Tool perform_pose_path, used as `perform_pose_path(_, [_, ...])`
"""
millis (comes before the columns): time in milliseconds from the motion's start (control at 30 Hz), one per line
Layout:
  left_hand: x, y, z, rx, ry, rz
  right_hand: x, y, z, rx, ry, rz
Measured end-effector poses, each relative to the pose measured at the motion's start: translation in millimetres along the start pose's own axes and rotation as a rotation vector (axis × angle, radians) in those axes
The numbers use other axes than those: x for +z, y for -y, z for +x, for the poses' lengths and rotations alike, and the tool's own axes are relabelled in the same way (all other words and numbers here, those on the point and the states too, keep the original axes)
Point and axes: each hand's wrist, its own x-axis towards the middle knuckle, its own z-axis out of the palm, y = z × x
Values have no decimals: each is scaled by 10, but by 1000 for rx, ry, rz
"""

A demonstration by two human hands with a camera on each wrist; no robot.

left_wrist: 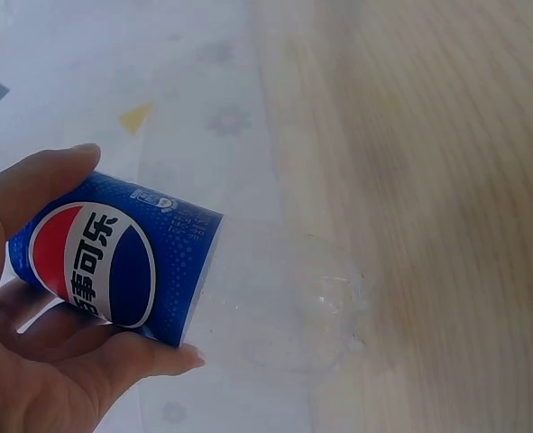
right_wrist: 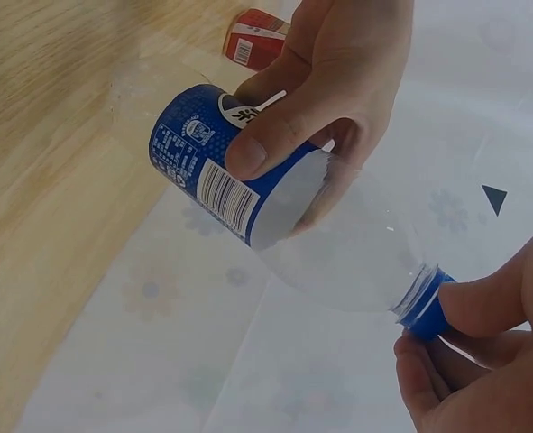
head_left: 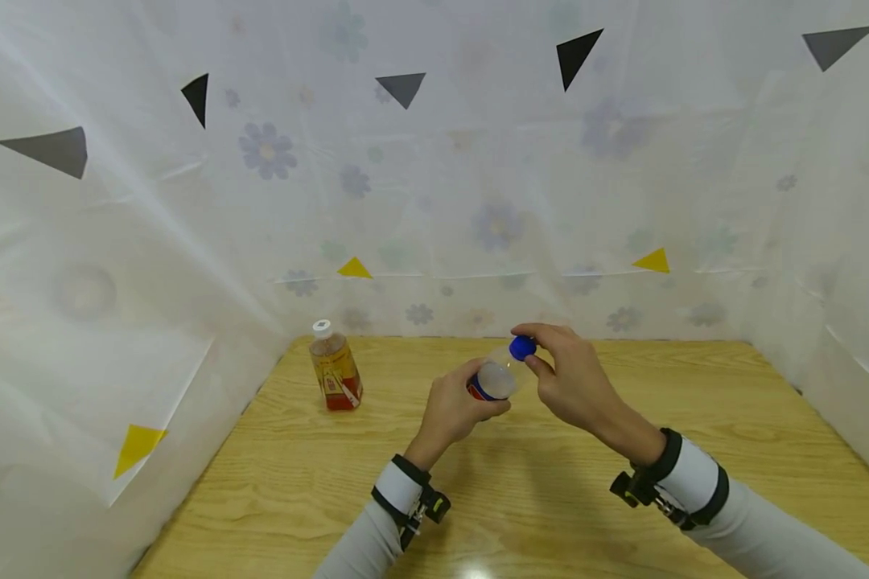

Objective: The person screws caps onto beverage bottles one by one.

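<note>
A clear plastic soda bottle with a blue, red and white label is held tilted above the table. My left hand grips it around the label, thumb on one side and fingers on the other. At the bottle's neck sits a blue cap, which my right hand pinches between thumb and fingers. In the right wrist view the cap is at the mouth of the bottle; whether it is screwed tight cannot be told. The bottle looks empty.
A second bottle with a white cap, a yellow and red label and reddish contents stands upright at the table's back left. The wooden table is bordered by white flowered sheeting with black, grey and yellow triangles.
</note>
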Motion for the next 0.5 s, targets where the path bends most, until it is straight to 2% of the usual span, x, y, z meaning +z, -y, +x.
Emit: perform_pose_path(500, [1, 10, 7, -15, 12, -8, 35, -22, 20, -25, -26, 20])
